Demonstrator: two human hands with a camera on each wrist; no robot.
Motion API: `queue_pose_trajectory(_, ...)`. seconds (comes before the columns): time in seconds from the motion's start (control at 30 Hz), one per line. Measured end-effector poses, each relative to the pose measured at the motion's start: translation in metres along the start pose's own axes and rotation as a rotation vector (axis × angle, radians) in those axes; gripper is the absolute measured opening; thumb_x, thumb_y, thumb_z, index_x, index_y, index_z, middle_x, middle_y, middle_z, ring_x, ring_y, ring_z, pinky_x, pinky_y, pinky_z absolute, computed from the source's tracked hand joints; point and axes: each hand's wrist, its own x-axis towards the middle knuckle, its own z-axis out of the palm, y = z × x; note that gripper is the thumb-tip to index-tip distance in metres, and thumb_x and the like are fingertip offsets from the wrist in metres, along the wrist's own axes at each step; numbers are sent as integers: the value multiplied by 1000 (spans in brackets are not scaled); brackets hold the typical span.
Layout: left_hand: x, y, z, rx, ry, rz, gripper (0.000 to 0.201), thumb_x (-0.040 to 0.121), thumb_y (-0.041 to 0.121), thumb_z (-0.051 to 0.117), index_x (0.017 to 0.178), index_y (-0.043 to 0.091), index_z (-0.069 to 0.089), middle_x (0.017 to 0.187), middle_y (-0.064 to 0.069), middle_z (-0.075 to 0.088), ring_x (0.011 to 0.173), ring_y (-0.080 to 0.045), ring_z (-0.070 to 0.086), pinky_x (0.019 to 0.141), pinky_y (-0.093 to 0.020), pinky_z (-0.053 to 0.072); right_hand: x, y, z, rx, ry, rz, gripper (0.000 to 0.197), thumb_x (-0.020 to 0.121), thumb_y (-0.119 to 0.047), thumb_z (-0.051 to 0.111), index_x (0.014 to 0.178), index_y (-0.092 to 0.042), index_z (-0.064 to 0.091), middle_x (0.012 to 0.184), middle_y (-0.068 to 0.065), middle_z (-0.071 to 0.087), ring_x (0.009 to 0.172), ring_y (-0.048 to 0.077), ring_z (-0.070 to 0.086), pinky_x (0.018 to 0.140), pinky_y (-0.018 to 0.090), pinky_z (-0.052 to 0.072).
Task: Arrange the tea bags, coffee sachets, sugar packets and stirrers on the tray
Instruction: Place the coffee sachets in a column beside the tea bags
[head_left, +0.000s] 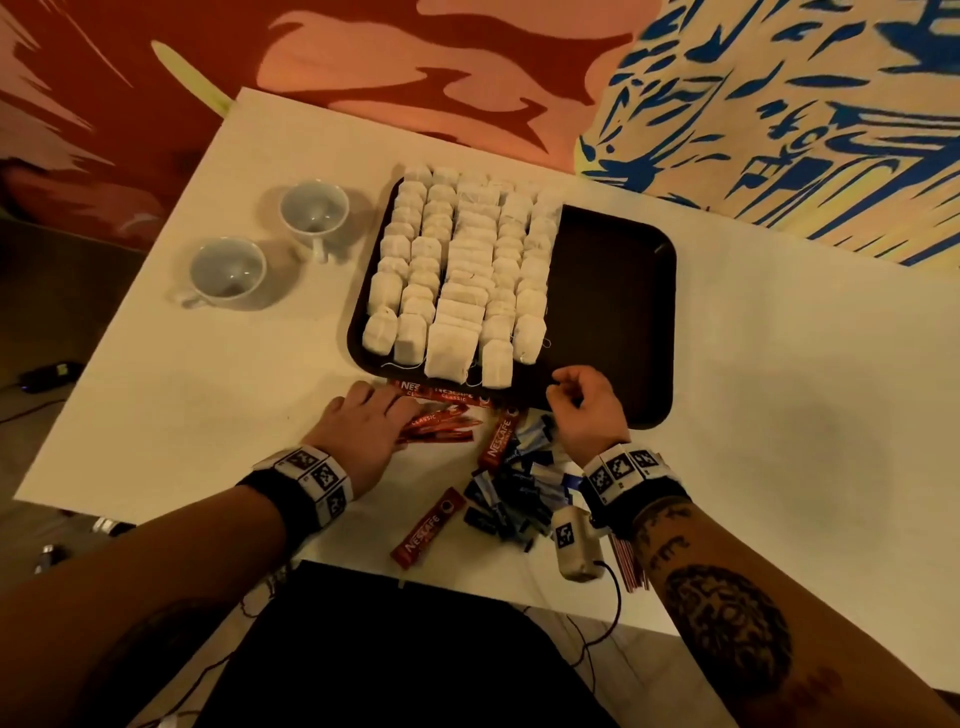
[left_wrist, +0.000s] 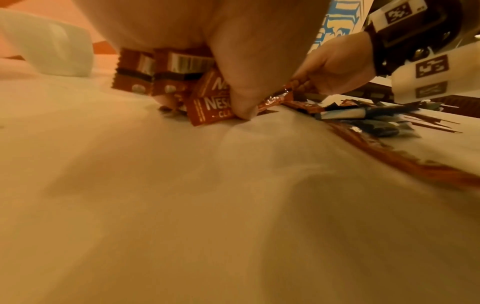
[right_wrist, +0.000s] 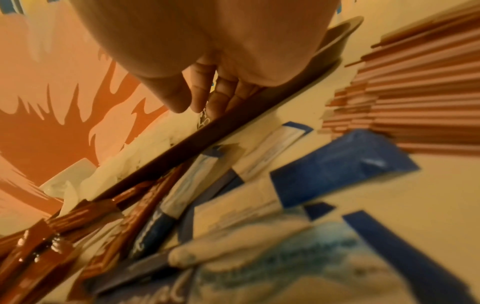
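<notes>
Stirrers (head_left: 631, 569) sit nearest, at 5 o'clock under the right forearm, with blue sugar packets (head_left: 511, 488) heaped just beyond. Left hand (head_left: 363, 423) has fingers curled round a bunch of coffee sachets (head_left: 447, 423) on the table (head_left: 208, 405); its wrist cam shows the thumb (left_wrist: 241, 98) pinching them, which the head cam doesn't. Right hand (head_left: 584, 402) hangs loosely curled over the tray (head_left: 613, 312) near edge, and I can't tell if it's holding anything. Tea bags (head_left: 457, 270) fill the tray's left half. Two cups (head_left: 270, 244) at 10 o'clock.

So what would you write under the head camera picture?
Tea bags fill half the tray; left hand gathers coffee sachets.
</notes>
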Motion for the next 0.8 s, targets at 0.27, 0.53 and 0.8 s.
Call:
queue_pose_trajectory(0.27,7,-18,-24,230,-109,1,56,92,24,47,145,28,31,140,3,46,128,-20,42,108,-40,28,1,3,-6,59,-31,34,17,97,-21,59,113,-24,62,110,0,64,98,13,61,87,25,48)
queue_pose_trajectory(0.53,-2,-34,-45,-43,-262,-15,49,99,35,50,143,31,29,139,0,49,113,-19,57,95,-31,45,4,2,-3,78,-38,72,17,97,-19,58,111,-28,61,109,-3,65,99,12,62,90,27,50)
queue_pose_trajectory(0.8,-19,-54,-51,-317,-330,-43,82,96,22,57,146,53,-1,136,8,56,111,-9,57,101,-32,45,4,0,-3,55,-28,73,19,95,-15,61,108,-29,60,102,-6,65,90,2,60,78,15,44)
